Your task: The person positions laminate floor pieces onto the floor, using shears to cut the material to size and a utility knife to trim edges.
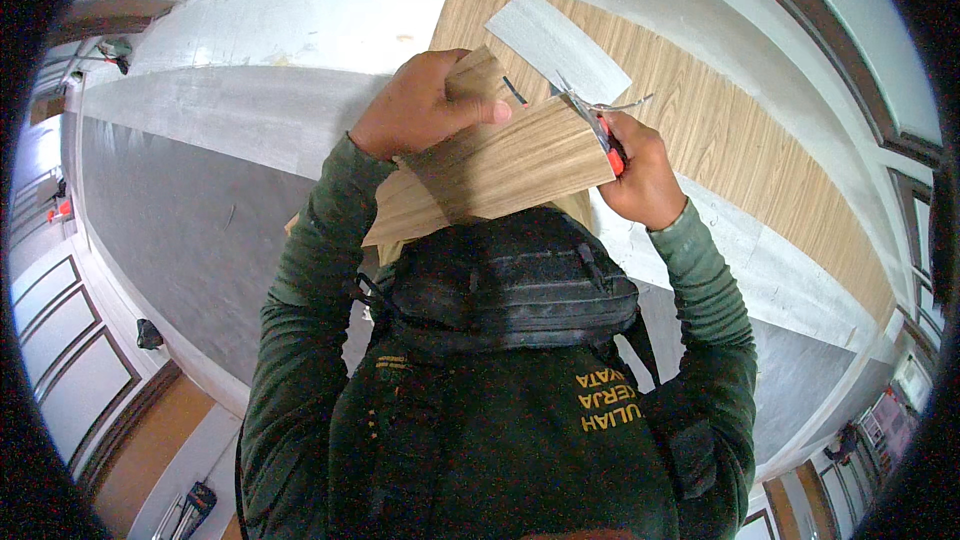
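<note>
Just beyond your black waist bag (510,285), both hands are busy and well apart! Your left hand (415,105) clamps the far left part of a wood-grained sheet (510,165), thumb laid flat over its face. Across on the other side, your right hand (645,175) is wrapped around a red-handled cutting tool (614,155), its metal end right up at the sheet's right edge; whether the blades are parted, you can't tell from up here. And look, a thin grayish strip (632,103) juts out to the right beside that metal! The sheet itself sits between your two hands, tilted, its near edge over the bag. Green sleeves (315,240) cover both your forearms. Past your hands, a pale gray piece (560,40) lies at a slant on the wood-grained flooring (740,160), which sweeps down your right side. Over to your left, it's dark gray floor (190,210), with a whitish stretch (300,20) beyond. Way down in the lower left corner, a few tools (190,510) lie together.
</note>
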`<action>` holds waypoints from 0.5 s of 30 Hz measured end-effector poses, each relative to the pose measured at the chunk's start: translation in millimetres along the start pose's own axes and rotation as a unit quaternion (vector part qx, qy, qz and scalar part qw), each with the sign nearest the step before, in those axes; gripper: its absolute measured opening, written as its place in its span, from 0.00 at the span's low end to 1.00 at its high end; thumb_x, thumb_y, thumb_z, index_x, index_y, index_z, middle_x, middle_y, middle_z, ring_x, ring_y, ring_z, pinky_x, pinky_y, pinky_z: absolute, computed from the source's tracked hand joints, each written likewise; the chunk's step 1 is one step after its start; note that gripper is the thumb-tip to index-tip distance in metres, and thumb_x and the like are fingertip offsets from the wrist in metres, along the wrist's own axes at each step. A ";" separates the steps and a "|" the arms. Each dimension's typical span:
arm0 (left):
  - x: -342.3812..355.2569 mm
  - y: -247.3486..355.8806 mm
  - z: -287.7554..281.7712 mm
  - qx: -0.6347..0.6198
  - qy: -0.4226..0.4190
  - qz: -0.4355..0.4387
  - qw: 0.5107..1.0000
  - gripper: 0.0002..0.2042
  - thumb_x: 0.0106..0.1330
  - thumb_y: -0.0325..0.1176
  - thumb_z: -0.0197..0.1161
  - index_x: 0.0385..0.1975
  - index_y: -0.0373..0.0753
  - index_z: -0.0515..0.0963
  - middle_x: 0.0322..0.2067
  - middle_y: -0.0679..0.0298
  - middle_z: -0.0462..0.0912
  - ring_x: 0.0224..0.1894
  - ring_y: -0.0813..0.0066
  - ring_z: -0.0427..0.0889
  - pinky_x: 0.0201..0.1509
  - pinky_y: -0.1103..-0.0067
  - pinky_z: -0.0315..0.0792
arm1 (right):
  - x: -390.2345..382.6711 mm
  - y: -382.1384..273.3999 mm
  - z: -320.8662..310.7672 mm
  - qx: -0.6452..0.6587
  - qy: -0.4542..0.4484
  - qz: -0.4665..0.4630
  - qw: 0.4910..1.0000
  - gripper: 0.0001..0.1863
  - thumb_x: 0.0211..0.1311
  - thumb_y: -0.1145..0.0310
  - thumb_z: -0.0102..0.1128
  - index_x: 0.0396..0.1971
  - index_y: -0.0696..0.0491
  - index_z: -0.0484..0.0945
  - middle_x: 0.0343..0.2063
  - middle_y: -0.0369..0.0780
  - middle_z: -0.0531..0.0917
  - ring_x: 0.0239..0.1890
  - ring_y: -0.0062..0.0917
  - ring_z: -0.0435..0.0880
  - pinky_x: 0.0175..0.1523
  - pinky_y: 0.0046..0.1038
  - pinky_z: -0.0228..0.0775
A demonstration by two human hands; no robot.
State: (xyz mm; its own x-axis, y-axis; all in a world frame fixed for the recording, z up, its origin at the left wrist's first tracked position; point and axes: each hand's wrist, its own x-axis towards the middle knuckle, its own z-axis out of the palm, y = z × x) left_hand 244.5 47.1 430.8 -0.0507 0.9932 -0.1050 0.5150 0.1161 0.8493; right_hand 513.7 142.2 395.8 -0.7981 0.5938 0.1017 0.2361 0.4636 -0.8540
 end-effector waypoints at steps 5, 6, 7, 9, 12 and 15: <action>5.1 -3.4 8.4 -0.001 0.007 -0.016 1.000 0.29 0.54 0.52 0.71 0.40 0.28 0.78 0.31 0.50 0.83 0.35 0.61 0.81 0.40 0.70 0.73 | -3.0 13.0 8.6 0.031 0.038 -0.008 0.999 0.19 0.51 0.71 0.66 0.44 0.61 0.75 0.33 0.53 0.81 0.37 0.49 0.83 0.41 0.35 0.75; 7.5 -0.9 10.8 -0.001 0.009 -0.015 1.000 0.29 0.54 0.53 0.71 0.40 0.27 0.78 0.32 0.50 0.83 0.35 0.61 0.81 0.40 0.70 0.73 | -4.6 16.8 9.5 0.031 0.043 -0.004 0.999 0.19 0.51 0.70 0.66 0.43 0.60 0.75 0.33 0.53 0.81 0.36 0.48 0.83 0.41 0.35 0.75; 9.9 1.4 13.2 0.001 0.004 -0.019 1.000 0.30 0.54 0.53 0.71 0.40 0.27 0.78 0.32 0.50 0.83 0.35 0.60 0.81 0.41 0.70 0.73 | -6.4 19.9 9.6 0.031 0.048 0.000 0.998 0.19 0.52 0.70 0.67 0.43 0.60 0.75 0.32 0.53 0.81 0.36 0.48 0.84 0.40 0.35 0.75; 13.9 5.1 17.4 0.004 -0.005 -0.028 1.000 0.31 0.53 0.54 0.71 0.40 0.27 0.78 0.33 0.48 0.82 0.36 0.59 0.81 0.41 0.70 0.73 | -12.9 22.8 7.5 0.038 0.024 0.037 0.998 0.20 0.53 0.74 0.65 0.47 0.62 0.75 0.36 0.51 0.83 0.39 0.34 0.83 0.44 0.29 0.74; 28.0 -19.7 31.0 0.008 -0.072 -0.077 0.994 0.33 0.52 0.55 0.71 0.41 0.25 0.78 0.35 0.45 0.82 0.38 0.56 0.81 0.43 0.69 0.73 | -24.2 34.6 7.0 0.040 0.017 0.060 0.997 0.20 0.54 0.77 0.64 0.47 0.63 0.75 0.37 0.49 0.83 0.40 0.26 0.84 0.45 0.26 0.74; 40.4 -30.5 50.8 -0.014 -0.089 -0.053 0.995 0.36 0.51 0.56 0.71 0.44 0.24 0.77 0.38 0.43 0.81 0.41 0.55 0.80 0.47 0.68 0.73 | -31.5 43.3 1.4 0.010 0.023 0.065 0.998 0.20 0.53 0.76 0.65 0.47 0.63 0.75 0.34 0.46 0.83 0.37 0.24 0.82 0.43 0.25 0.73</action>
State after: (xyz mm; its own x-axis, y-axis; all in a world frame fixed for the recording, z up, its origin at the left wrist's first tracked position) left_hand 270.2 83.1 374.3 0.0502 0.9582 -0.2815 0.4910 0.2218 0.8424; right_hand 548.3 142.7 354.9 -0.7350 0.6780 0.0131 0.3240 0.3681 -0.8715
